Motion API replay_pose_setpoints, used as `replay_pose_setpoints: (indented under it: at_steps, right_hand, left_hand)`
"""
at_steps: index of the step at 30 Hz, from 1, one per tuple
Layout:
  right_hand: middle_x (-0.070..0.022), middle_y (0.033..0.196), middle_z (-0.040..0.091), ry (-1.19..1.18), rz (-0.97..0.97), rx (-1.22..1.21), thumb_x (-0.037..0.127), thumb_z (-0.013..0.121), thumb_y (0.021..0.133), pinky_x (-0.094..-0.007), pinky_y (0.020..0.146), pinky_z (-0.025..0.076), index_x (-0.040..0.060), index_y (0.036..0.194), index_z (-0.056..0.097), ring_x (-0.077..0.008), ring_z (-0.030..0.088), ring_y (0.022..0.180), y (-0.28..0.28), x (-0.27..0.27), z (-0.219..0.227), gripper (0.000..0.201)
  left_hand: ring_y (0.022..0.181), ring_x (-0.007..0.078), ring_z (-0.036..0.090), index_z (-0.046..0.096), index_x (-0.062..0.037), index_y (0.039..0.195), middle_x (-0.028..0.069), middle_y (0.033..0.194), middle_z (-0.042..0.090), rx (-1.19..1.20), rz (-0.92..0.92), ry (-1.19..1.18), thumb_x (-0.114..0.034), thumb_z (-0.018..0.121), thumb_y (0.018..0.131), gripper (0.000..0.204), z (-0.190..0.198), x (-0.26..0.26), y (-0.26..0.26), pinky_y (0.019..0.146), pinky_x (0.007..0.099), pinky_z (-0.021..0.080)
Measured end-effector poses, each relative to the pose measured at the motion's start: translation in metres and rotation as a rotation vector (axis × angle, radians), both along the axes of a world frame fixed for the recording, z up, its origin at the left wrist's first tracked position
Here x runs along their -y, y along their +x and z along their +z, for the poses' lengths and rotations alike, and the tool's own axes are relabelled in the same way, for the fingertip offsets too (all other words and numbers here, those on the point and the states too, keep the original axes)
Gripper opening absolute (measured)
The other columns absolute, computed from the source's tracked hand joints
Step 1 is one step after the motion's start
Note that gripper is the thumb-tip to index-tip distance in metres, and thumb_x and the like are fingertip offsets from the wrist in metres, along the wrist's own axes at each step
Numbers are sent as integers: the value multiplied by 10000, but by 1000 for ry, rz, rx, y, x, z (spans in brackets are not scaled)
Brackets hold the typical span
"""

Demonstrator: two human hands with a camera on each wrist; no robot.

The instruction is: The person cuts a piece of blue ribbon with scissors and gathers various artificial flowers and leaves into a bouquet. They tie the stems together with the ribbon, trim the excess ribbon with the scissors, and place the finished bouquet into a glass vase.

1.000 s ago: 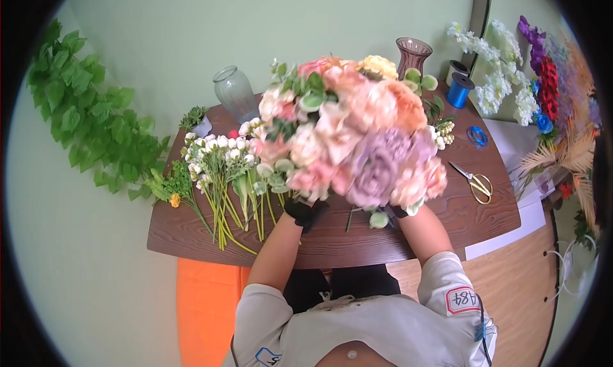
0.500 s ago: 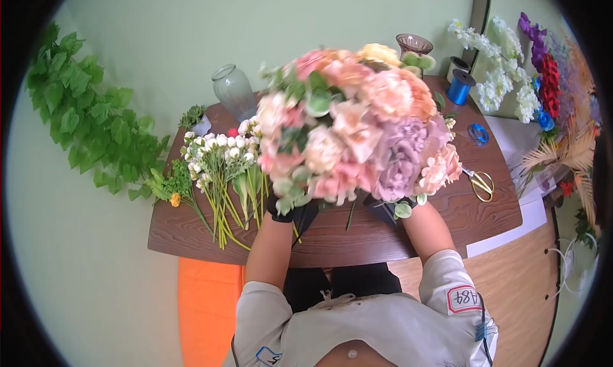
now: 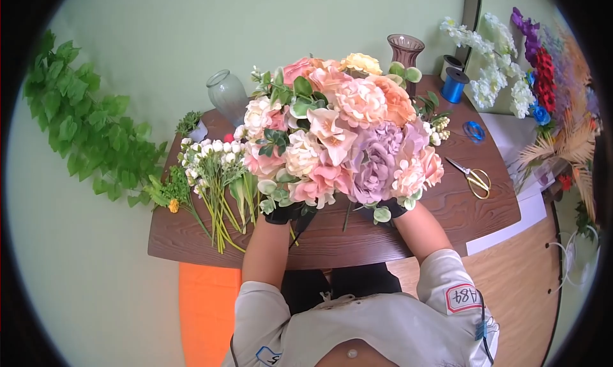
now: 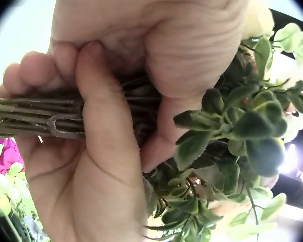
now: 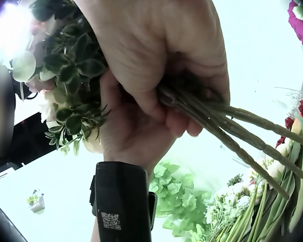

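Observation:
A large bouquet of artificial flowers [image 3: 351,118], in pink, peach, mauve and yellow with green leaves, is held up over the table. Its blooms hide most of both hands in the head view. Gathered stems [image 4: 35,116] run through the grip of my left hand [image 4: 192,45]. My right hand [image 5: 141,45] curls round the same bundle, close against the left one, and the stem ends [image 5: 252,141] stick out past the fingers. Small dark green leaves [image 5: 73,65] sit right beside the hands. Each wrist wears a black strap.
On the brown table [image 3: 447,229], white flower stems [image 3: 220,175] lie at left. A clear glass vase [image 3: 227,99] and a purplish vase [image 3: 406,54] stand behind. Scissors [image 3: 472,178], a blue ribbon spool [image 3: 454,84] and a ribbon coil [image 3: 474,132] are at right.
The bouquet first rose and shifted slightly right, then came back left and a little lower. Both hands moved with it and keep hold of the stems.

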State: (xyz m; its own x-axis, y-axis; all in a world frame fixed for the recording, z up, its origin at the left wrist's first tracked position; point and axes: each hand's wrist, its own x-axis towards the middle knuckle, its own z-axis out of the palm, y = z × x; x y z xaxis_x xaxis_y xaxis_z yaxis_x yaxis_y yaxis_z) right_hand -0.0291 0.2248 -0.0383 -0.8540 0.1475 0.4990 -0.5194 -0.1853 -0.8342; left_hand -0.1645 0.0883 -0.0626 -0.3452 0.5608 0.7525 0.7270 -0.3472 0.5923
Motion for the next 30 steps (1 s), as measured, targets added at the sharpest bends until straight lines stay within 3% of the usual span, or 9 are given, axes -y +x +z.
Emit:
replay_pose_setpoints:
  at_steps: [13, 16, 19, 20, 23, 24, 30]
  right_hand:
    - [-36, 901, 536, 14, 30, 28, 119, 519, 774, -274, 724, 422, 39, 1007, 479, -106, 498, 827, -16, -8, -5, 250]
    - [-60, 1002, 536, 142, -7, -35, 148, 539, 772, -271, 808, 408, 14, 1048, 488, -120, 493, 930, -33, -12, -11, 311]
    - [-93, 1021, 538, 686, -310, 92, 187, 627, 716, -304, 830, 389, 31, 1071, 489, -202, 502, 923, 12, 25, 81, 411]
    - [-97, 1016, 533, 657, -304, 136, 192, 648, 688, -307, 848, 371, 49, 1082, 485, -201, 488, 941, 16, 29, 91, 450]
    - [-93, 1002, 530, 624, -343, 120, 171, 641, 675, -302, 847, 368, 41, 1068, 487, -189, 482, 934, 0, 22, 58, 441]
    - [-100, 953, 539, 542, -494, -219, 135, 612, 676, -307, 822, 378, 25, 1015, 508, -203, 492, 898, -8, 31, 51, 371]
    - [-103, 945, 540, 591, -477, -208, 132, 609, 677, -306, 813, 381, 23, 1007, 511, -204, 494, 886, 15, 24, 40, 361]
  left_hand:
    - [824, 162, 498, 476, -30, 1032, 40, 930, 513, 136, -85, 2, -68, 559, 701, 344, 10, -3, -6, 717, 264, 410]
    - [833, 164, 496, 475, -31, 1035, 41, 938, 512, 166, -91, 8, -68, 557, 702, 345, 15, -5, -11, 722, 266, 409]
    - [841, 166, 494, 474, -32, 1038, 43, 946, 510, 192, -90, 22, -67, 554, 703, 347, 20, 5, -19, 728, 269, 407]
    - [844, 167, 493, 473, -32, 1039, 44, 949, 510, 200, -88, 29, -67, 554, 703, 347, 22, 10, -21, 730, 269, 407]
    - [852, 168, 491, 472, -33, 1043, 45, 956, 508, 225, -83, 45, -66, 551, 705, 349, 27, 6, -24, 735, 272, 405]
    - [854, 169, 491, 472, -33, 1044, 46, 959, 508, 233, -84, 51, -66, 551, 705, 349, 23, 10, -18, 737, 273, 405]
    - [871, 172, 487, 470, -35, 1050, 49, 975, 505, 279, -108, 93, -64, 546, 707, 352, 30, 11, -16, 748, 277, 402]
